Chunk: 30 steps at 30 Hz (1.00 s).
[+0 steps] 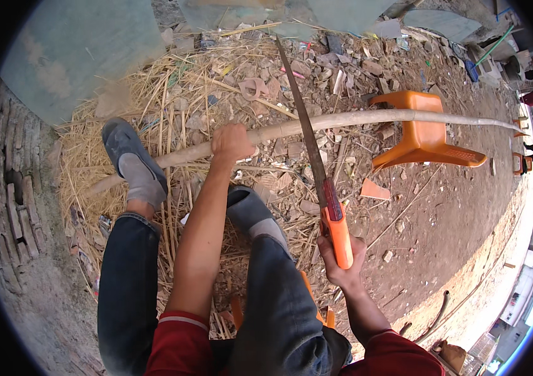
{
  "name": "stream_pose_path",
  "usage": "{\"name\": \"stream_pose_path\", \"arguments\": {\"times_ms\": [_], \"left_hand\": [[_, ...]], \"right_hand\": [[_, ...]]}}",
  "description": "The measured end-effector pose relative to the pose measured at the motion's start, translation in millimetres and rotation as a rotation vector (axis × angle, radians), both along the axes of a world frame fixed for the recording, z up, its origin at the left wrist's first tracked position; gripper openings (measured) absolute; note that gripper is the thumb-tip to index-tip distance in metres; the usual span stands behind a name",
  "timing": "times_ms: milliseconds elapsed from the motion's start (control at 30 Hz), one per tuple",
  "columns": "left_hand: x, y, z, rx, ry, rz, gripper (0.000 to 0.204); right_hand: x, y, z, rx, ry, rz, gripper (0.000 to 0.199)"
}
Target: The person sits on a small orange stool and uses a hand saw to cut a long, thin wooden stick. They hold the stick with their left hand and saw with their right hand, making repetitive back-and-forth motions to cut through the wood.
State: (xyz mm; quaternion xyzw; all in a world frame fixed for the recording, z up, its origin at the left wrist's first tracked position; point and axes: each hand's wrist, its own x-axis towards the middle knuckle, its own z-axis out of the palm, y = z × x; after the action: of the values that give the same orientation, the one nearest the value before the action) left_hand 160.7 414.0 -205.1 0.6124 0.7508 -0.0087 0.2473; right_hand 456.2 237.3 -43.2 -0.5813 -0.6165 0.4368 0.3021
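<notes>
A long bamboo pole (354, 119) runs from the straw at left across to the far right. My left hand (234, 141) is closed around it, and my left shoe (130, 147) lies over its left part. My right hand (344, 258) grips the orange handle of a handsaw (314, 150). The saw's long dark blade points away from me and crosses the pole to the right of my left hand; whether its teeth bite into the pole I cannot tell. Farther right, the pole passes over an orange plastic stool (425, 133).
Straw (147, 94) and broken brick rubble (279, 182) cover the ground around my feet. A worn brick wall (19, 207) stands at left, with grey-green sheets (81, 59) behind the straw. Bare dirt (432, 250) spreads to the right, where a bent dark stick (438, 313) lies.
</notes>
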Motion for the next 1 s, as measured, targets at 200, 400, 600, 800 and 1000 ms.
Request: {"name": "stream_pose_path", "arguments": {"times_ms": [200, 400, 600, 800, 1000], "left_hand": [[-2.8, 7.7, -0.3, -0.090, 0.011, 0.001, 0.033], [-2.2, 11.1, 3.5, -0.109, -0.018, 0.019, 0.031], [-2.1, 7.7, 11.1, -0.081, 0.031, 0.042, 0.029], [-0.6, 7.8, 9.3, -0.042, 0.010, 0.064, 0.032], [5.8, 0.3, 7.3, -0.031, 0.002, 0.041, 0.031]], "right_hand": [[-10.7, -23.5, -38.7, -0.041, -0.075, 0.047, 0.016], [6.3, -63.4, -37.8, 0.010, -0.087, 0.131, 0.020], [13.3, -65.1, -55.5, -0.045, 0.006, 0.025, 0.017], [-91.7, 24.6, -119.4, 0.207, -0.056, 0.064, 0.025], [-40.3, 59.7, -50.0, -0.147, -0.029, -0.040, 0.013]]}}
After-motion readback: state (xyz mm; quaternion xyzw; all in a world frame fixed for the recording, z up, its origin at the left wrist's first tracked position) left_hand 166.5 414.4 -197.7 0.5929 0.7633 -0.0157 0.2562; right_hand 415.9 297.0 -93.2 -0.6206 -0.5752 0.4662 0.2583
